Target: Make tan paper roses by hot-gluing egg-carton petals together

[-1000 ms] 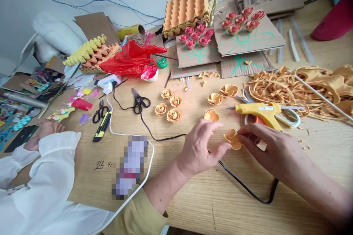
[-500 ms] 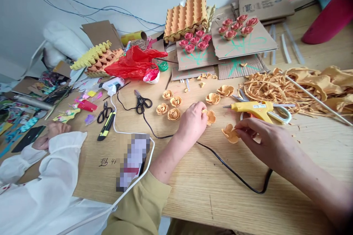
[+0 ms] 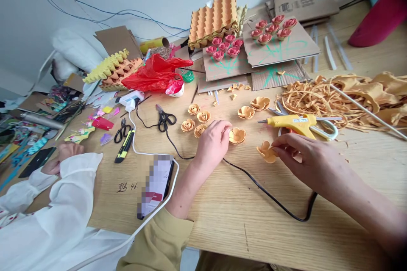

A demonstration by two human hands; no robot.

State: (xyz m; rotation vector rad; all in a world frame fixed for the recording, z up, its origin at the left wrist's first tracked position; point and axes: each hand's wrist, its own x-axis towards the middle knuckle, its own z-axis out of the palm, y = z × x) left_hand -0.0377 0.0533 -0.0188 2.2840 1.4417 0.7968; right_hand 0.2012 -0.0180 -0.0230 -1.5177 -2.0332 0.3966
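Note:
My left hand (image 3: 213, 143) hovers low over the table with its fingers curled together. Its fingertips are at the left edge of an orange paper-pulp flower (image 3: 237, 136); whether they touch it is unclear, and what they hold, if anything, is hidden. Between thumb and fingers, my right hand (image 3: 297, 152) pinches a looser orange petal cup (image 3: 266, 151). Farther back are two open flowers, one a larger flower (image 3: 260, 103), one smaller (image 3: 246, 112). Several tightly rolled roses (image 3: 203, 116) sit left of my hands, one partly covered by my left hand.
A yellow glue gun (image 3: 295, 123) lies over scissors, its black cord (image 3: 263, 190) crossing the table. Orange scraps (image 3: 318, 97) pile at right. Pink roses stand on cardboard (image 3: 282, 53) behind. Black scissors (image 3: 165, 119), a cutter (image 3: 125, 146) and a phone (image 3: 159, 186) lie left, near another person's sleeves (image 3: 73, 182).
My left hand has shifted left, uncovering more of the flower beside it and covering part of a rolled rose. My right hand keeps its pinch on the petal cup, almost unmoved.

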